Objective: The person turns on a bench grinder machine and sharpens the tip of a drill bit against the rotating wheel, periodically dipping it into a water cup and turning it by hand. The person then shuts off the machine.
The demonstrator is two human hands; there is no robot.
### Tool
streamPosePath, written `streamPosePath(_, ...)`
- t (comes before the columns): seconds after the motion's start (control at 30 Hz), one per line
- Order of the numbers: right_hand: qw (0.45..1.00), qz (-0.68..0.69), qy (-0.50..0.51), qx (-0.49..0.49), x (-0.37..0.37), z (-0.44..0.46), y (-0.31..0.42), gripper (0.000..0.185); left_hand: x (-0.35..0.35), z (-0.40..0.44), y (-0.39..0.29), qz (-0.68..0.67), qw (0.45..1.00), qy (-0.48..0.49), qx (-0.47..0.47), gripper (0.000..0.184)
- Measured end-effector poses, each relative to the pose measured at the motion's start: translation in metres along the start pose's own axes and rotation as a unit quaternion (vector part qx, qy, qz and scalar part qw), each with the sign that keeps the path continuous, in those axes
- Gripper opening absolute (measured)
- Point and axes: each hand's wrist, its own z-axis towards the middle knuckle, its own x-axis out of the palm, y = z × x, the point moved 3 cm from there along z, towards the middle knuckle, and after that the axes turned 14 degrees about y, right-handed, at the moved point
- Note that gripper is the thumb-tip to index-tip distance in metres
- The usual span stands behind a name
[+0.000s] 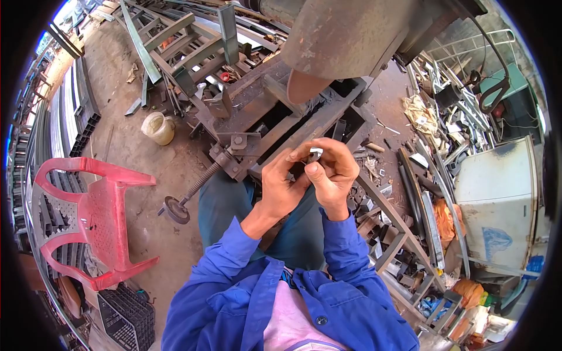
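At the near side of a rusty brown steel machine frame, our right hand clamps its fingers on a small silvery metal piece, apparently for checking; our left hand's hold we cannot tell, and next calls for steadiness.

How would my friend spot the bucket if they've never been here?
Find the big metal machine at the top, then the red chair at left. Between them is the bucket, round and cream-coloured, unlike the long metal bars nearby.
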Motion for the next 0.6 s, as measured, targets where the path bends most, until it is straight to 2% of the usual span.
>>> streamPosePath(0.07,0.999,0.04,-0.02,-0.008,0.0,0.001,-0.001,0.035,0.002,0.004,-0.003,0.006,0.999,-0.037,0.022,0.041)
streamPosePath(0.2,0.998,0.059,-0.027,-0.004,-0.004,0.005,-0.008,0.035,0.009,0.005,-0.001,-0.065,0.997,-0.025,-0.02,0.039)
streamPosePath(0.27,0.996,0.08,-0.036,0.003,-0.008,0.007,-0.015,0.033,0.01,0.008,0.0,0.011,0.999,-0.028,0.021,0.05)
streamPosePath(0.3,0.997,0.062,-0.048,0.006,-0.012,0.008,-0.02,0.031,0.012,0.007,0.003,-0.01,0.999,-0.027,0.015,0.059)
streamPosePath(0.53,0.994,0.027,-0.099,0.028,-0.013,0.026,-0.03,0.023,0.017,0.018,0.014,-0.054,0.998,-0.044,-0.001,0.062)
streamPosePath(0.6,0.993,0.034,-0.104,0.046,-0.013,0.032,-0.03,0.02,0.018,0.02,0.018,-0.083,0.994,-0.042,-0.049,0.06)
